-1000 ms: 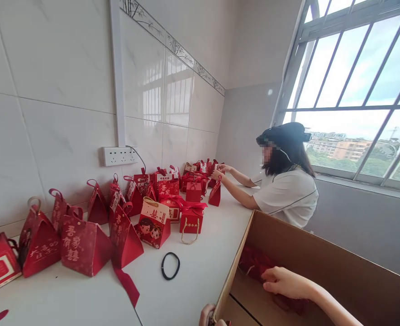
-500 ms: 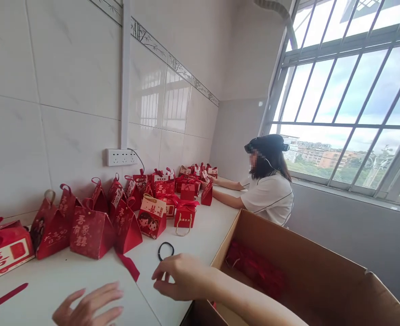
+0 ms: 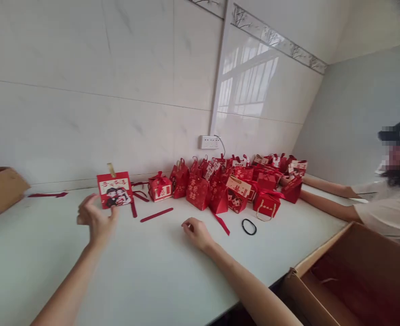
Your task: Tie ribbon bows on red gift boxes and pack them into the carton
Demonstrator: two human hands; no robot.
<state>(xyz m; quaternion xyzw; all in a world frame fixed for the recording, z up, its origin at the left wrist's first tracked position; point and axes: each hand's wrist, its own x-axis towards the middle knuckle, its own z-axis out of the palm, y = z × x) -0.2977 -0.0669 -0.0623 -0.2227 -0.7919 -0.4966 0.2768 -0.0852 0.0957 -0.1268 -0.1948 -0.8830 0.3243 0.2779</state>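
Note:
My left hand point(image 3: 97, 219) is at the lower left corner of a red box with a cartoon couple point(image 3: 116, 192) and a gold loop on top. Its thumb and fingers are spread apart, the thumb just in front of the box's lower edge. My right hand point(image 3: 196, 232) is over the middle of the white table point(image 3: 145, 267), fingers curled in, with nothing visible in them. Nearest to it are a red triangular box point(image 3: 198, 192) and a dark red ribbon strip point(image 3: 223, 224). Another strip point(image 3: 156, 215) lies between my hands.
Several red gift boxes point(image 3: 242, 172) crowd along the wall to the right. A black elastic loop point(image 3: 249, 227) lies in front of them. An open carton point(image 3: 339, 290) stands at the lower right, another point(image 3: 3, 190) at the left edge. A person's arms point(image 3: 329, 203) reach in from the right.
The view has swung left, bringing the couple box and left carton into sight. My left hand has moved to that box. My right hand has moved away from the black loop, its fingers more curled.

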